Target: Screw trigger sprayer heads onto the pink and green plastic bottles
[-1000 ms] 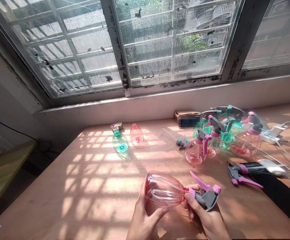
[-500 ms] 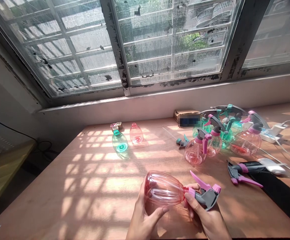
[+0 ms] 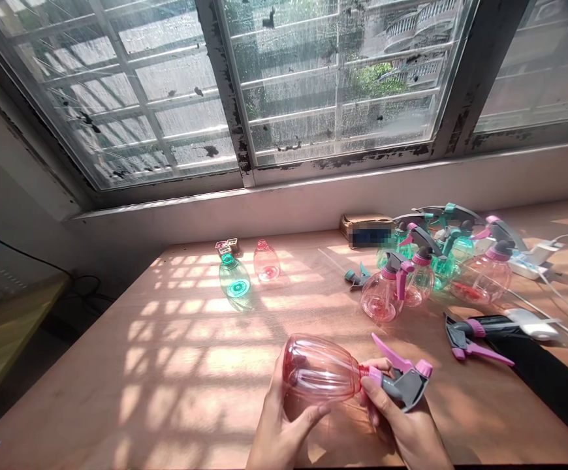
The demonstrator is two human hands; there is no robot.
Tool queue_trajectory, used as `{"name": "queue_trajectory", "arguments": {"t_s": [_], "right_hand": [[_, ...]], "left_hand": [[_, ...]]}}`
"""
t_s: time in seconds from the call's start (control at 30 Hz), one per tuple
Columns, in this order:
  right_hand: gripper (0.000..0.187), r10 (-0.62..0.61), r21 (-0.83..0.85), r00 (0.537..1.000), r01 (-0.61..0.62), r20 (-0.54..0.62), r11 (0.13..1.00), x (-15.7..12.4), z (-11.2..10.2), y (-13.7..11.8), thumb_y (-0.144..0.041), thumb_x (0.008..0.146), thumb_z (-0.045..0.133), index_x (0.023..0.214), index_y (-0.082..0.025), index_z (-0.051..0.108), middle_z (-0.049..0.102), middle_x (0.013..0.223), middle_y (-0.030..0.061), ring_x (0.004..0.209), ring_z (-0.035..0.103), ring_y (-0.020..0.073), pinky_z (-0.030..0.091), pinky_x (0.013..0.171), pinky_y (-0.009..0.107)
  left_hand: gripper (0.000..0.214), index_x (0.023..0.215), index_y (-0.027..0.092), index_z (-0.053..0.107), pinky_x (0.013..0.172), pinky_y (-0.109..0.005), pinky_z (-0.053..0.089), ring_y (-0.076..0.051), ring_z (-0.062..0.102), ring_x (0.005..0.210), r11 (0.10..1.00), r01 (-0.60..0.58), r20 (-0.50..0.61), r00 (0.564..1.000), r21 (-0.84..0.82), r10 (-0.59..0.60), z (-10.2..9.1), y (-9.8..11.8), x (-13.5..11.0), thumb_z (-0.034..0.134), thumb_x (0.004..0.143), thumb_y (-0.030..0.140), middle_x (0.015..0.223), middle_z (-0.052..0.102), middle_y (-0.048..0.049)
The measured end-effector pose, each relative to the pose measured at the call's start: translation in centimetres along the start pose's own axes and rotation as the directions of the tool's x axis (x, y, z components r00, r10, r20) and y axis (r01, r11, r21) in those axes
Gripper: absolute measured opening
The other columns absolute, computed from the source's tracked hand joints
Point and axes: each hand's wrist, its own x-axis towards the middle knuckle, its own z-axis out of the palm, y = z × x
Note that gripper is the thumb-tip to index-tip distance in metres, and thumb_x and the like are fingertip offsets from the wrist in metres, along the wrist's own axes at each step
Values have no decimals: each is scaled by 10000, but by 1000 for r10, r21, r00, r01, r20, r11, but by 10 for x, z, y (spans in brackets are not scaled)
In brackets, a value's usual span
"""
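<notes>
A clear pink spray bottle [image 3: 320, 369] lies on its side between my hands, base to the left. My left hand [image 3: 284, 418] holds its body near the base, the thumb below. At the neck, my right hand [image 3: 386, 405] grips the pink collar of the grey spray head [image 3: 406, 385] with thumb and fingers. The head's pink trigger [image 3: 392, 352] points up and left. The head sits at the bottle mouth; I cannot tell how tightly. Some right-hand fingers are hidden behind the neck.
Green [image 3: 235, 284] and pink [image 3: 267, 262] headless bottles stand at the back left by small sharpener-like blocks [image 3: 226, 247]. Assembled spray bottles [image 3: 382, 297] cluster back right near a cardboard box [image 3: 367, 232]. Loose spray heads [image 3: 357, 279] and a black pouch [image 3: 553, 385] lie rightward, near white cables.
</notes>
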Motion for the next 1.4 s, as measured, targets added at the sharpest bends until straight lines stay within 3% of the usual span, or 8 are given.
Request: {"name": "queue_trajectory", "arguments": {"t_s": [1.4], "right_hand": [[436,-22,-14,1000,22,8,1000,0,0,-2,-594,829,871,949,-214,694,680,587,-9,436,537,112,391,409,199]], "left_hand": [[1004,1668,339,334,1289,-521,317,-375,484,1512,1000,5,24,1000,-3,-5,-1,-2,0,864,828,487,1597,581,-108]]}}
